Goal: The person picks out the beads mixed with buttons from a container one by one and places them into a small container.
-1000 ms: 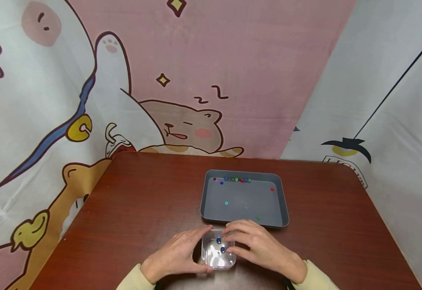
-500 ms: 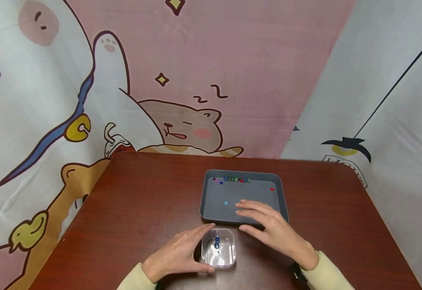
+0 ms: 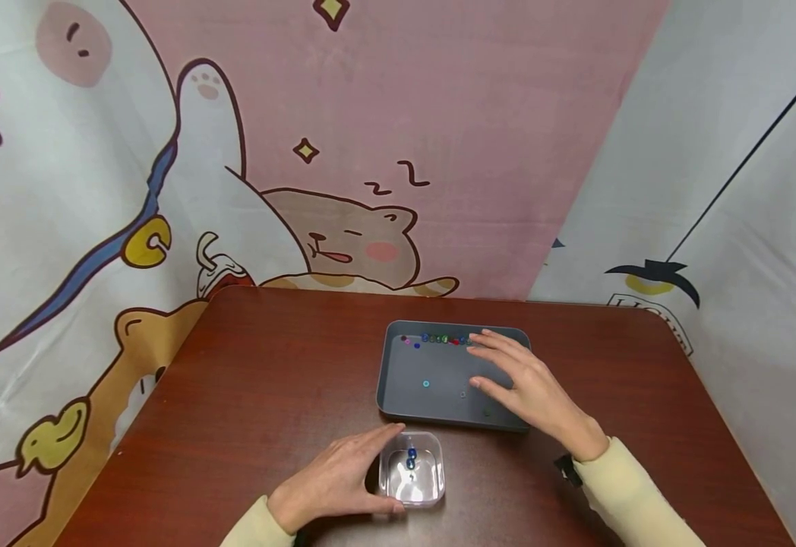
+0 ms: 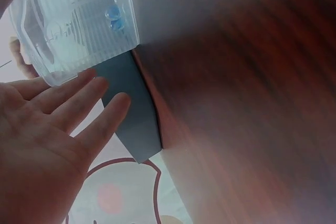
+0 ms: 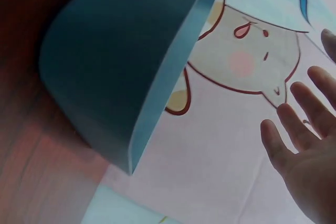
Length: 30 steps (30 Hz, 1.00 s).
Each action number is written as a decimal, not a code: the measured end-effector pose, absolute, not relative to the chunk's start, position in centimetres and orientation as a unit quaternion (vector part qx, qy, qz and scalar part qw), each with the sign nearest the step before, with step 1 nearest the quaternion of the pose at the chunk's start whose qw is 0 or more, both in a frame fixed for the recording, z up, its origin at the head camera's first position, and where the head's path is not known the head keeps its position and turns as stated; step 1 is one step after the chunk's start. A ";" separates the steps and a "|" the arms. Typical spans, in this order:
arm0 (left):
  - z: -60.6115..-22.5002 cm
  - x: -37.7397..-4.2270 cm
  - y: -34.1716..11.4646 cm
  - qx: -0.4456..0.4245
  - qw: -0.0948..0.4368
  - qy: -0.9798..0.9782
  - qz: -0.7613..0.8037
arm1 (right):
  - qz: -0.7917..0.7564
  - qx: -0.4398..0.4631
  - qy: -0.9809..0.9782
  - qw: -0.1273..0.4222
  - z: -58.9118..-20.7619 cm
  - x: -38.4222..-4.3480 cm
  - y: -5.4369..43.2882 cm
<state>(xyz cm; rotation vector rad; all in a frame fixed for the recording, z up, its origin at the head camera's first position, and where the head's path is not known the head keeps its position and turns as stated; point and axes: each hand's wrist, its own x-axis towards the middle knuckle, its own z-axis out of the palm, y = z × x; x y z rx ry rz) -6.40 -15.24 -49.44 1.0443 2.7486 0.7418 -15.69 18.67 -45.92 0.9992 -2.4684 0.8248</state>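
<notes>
Right hand over the bead tray, left hand at the little box

So the right hand [image 3: 535, 384] hung over the right side of the tray, back of the hand up, fingers spread loosely toward the upper left and thumb well apart from them, nothing visible between. Its forearm slanted in from the lower right corner, in a pale yellow sleeve [image 3: 633, 494] with a dark band [image 3: 567, 469] at the wrist. In the right wrist view the fingers were fanned out on the right.

The left hand [image 3: 336, 475] sat at bottom centre, thumb and fingers apart in a wide C around the left side of a clear container [image 3: 427, 486], fingers by its upper left corner and thumb by its lower left. Left wrist view had those fingers pretty straight; couldn't tell how firmly they pressed.

Inside the container were two blue beads [image 3: 410, 464], one just above the other. Above it, right of centre, was the gray tray [image 3: 401, 391], with a row of colored beads [image 3: 445, 339] along its top edge and a light blue ring bead [image 3: 426, 384] lower left. All that stood on a reddish-brown table [image 3: 268, 365], a cartoon backdrop [image 3: 494, 152] filling the top.
</notes>
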 end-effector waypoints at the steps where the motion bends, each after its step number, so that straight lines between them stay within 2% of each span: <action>1: -49.4 -6.4 -15.3 0.343 0.056 0.905 0.244 | 0.287 0.349 -0.876 0.169 -46.0 -16.0 18.7; 6: -49.4 -6.4 -15.3 0.340 0.063 0.906 0.243 | 0.276 0.335 -0.891 0.134 -46.1 -17.3 19.0; 30: -49.2 -6.6 -15.3 0.341 0.073 0.905 0.243 | 0.248 0.290 -0.924 0.029 -49.1 -22.8 19.8</action>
